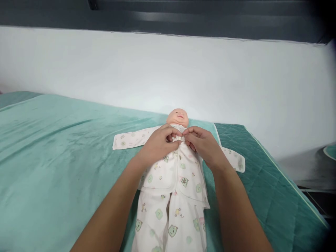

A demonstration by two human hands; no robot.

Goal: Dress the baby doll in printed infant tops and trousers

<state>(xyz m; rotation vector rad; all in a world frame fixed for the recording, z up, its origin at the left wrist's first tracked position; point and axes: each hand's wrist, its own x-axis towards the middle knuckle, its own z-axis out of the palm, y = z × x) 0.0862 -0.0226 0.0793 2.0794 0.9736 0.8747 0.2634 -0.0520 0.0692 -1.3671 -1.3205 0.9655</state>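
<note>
At the upper front of the shirt [170, 176], the left hand [162, 140] sets thumb and forefinger on either side of a pale button [180, 138]; whether cloth is gripped between them cannot be told. The right hand [198, 138] pinches the shirt's edge beside that button with thumb and forefinger, its other fingers curled.

The shirt lies over the torso of a doll [178, 117], which is on its back. It is white, printed with small green and brownish animal faces and figures, and its two front panels meet down the middle. The hem falls over the top of matching pants [154, 217]. Both sleeves stretch out sideways, flat-looking, one on the light blanket [65, 164], the other reaching onto the darker quilted mat [265, 185]. The doll's bald head, its mouth curved upward, lies near the white wall [157, 70]; a dark beam [168, 17] runs across the top.

The hands cover much of the chest and collar. The lower legs are cut off by the bottom edge, and whether arms fill the sleeves is unclear. Items at the far right are too dark to make out.

Both forearms rise from the bottom edge, slanting inward, wrists bent so the fingertips nearly meet.
</note>
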